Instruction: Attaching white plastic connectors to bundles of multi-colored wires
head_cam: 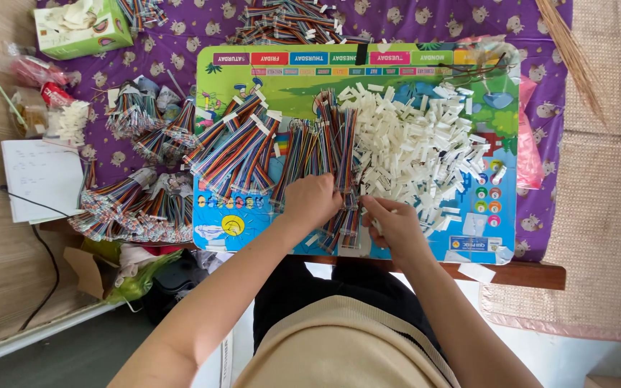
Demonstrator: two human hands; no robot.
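At the far left corner of the desk [540, 273], in the head view, a green and white tissue box [80, 27] lies tilted on the purple patterned cloth [425, 21], and below it sit clear plastic bags [34, 72] with red and white contents and a white sheet of paper [41, 179] with faint writing. A bright children's board [483, 215], green at the top and blue lower down, covers the middle of the desk; a row of coloured rectangular labels [339, 58] in red, blue, green, pink and orange runs along its far edge, and a small blue and white label [474, 244] sits near its lower right corner beside round coloured stickers [488, 205]. A heap of small white plastic connectors [415, 147] fills the board's right half, while bundles of rainbow ribbon cables [242, 147] fan across its left half and spill onto the cloth at the left. A pink plastic bag [528, 154] lies at the board's right edge. Both forearms reach forward from the bottom of the frame. The left hand [313, 202] is closed, knuckles up, on a bunch of ribbon cables [343, 215] at the board's near edge. The right hand [395, 224] sits just beside it, fingers curled and pinched together at the edge of the white heap; what it pinches is too small to tell.
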